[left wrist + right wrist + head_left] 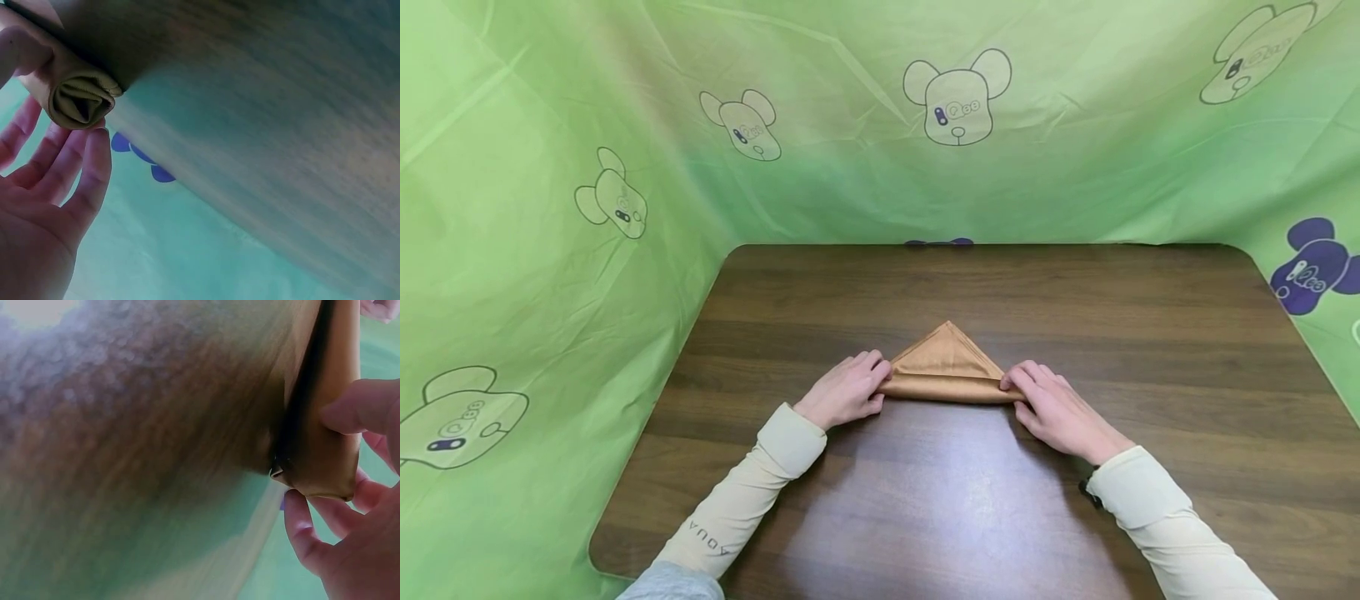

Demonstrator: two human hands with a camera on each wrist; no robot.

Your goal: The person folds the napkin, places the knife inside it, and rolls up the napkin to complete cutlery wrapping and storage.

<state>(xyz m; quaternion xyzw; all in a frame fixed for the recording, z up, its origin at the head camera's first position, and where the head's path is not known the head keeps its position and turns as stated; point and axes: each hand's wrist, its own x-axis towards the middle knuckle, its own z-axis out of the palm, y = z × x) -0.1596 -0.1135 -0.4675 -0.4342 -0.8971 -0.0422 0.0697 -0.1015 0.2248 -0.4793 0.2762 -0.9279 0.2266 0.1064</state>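
A shiny copper-brown cloth [946, 354] lies at the middle of the table, its near edge rolled into a tube and its far part a flat triangle pointing away. My left hand [848, 388] grips the left end of the roll, thumb on the near side and fingers over the top. In the left wrist view the end of the rolled cloth [81, 103] shows its spiralled layers. The right end is held by my right hand [1060, 408]. Its thumb presses the side of the cloth [325, 459] in the right wrist view, with the fingers curled around the far side.
The brown wood-grain table [775, 292] has rounded corners and a glossy glare near its front. Green fabric [850, 183] with mouse-head drawings hangs behind it and along both sides. A dark band [1091, 492] sits at the right wrist, by the sleeve cuff.
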